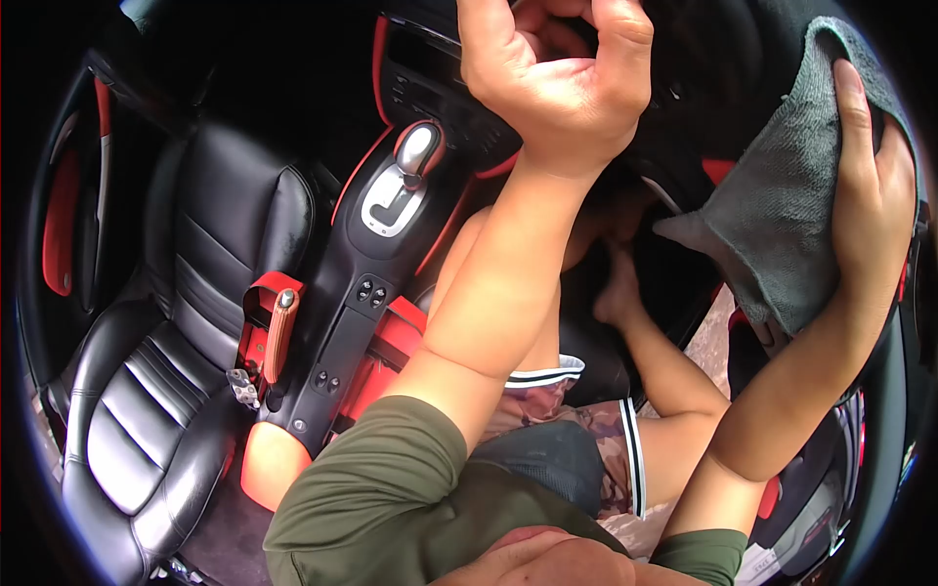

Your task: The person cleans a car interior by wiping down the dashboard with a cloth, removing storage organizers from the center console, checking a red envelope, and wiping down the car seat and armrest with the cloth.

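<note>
A grey microfibre cloth (782, 186) hangs wide and creased at the right, by the car door. My right hand (874, 186) grips it from the outer side, one finger lying along the fabric and part of the cloth folded over the others. At the top edge, my left hand (562, 73) is raised in front of the dashboard. Its fingers are curled, with a dark gap between them. The fingertips are partly cut off by the frame, and whatever they close around is hidden.
A silver-topped gear lever (418, 151) stands on the centre console (352, 283) to my left. Beyond it are a handbrake lever (281, 332) and a black leather seat (230, 210). My bare legs (674, 366) reach into the footwell, with the door side close on my right.
</note>
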### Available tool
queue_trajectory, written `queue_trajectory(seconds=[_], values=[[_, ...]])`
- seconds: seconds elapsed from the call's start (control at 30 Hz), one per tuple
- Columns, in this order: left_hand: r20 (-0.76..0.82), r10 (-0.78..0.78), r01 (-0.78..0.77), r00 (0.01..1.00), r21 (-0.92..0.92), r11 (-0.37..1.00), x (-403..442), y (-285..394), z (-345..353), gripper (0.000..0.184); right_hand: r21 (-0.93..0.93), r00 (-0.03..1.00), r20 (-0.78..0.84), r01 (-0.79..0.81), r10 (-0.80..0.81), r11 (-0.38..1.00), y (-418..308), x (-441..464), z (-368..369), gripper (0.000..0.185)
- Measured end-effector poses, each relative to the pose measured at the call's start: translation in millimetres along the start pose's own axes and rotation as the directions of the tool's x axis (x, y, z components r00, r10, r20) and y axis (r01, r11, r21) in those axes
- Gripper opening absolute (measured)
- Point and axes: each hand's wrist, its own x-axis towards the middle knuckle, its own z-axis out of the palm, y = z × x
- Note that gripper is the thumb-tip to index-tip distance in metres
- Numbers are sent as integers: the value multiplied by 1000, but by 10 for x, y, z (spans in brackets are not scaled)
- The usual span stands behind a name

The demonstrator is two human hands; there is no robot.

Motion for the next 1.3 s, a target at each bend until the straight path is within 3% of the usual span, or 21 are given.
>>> queue_trajectory(seconds=[0.27,0.4,0.73,1.07,1.3], values=[[-54,-54,50,997,-75,996,-4,-45,32,41,47,992,42,-121,119,992,-115,-22,7,51],[15,-31,31,999,-22,999,-49,32,14,43,50,997,14,-80,80,996,-189,-13,2,49],[-71,-121,104,990,-201,974,-116,53,130,47,91,996,36,-80,77,993,-244,-42,-6,47],[-49,-155,150,987,-102,983,-103,108,78,49,-3,977,59,-204,204,979,-131,-52,-28,52],[-55,-132,130,990,-41,991,-112,88,66,49,100,993,40,-115,112,988,-226,-51,-10,48]])
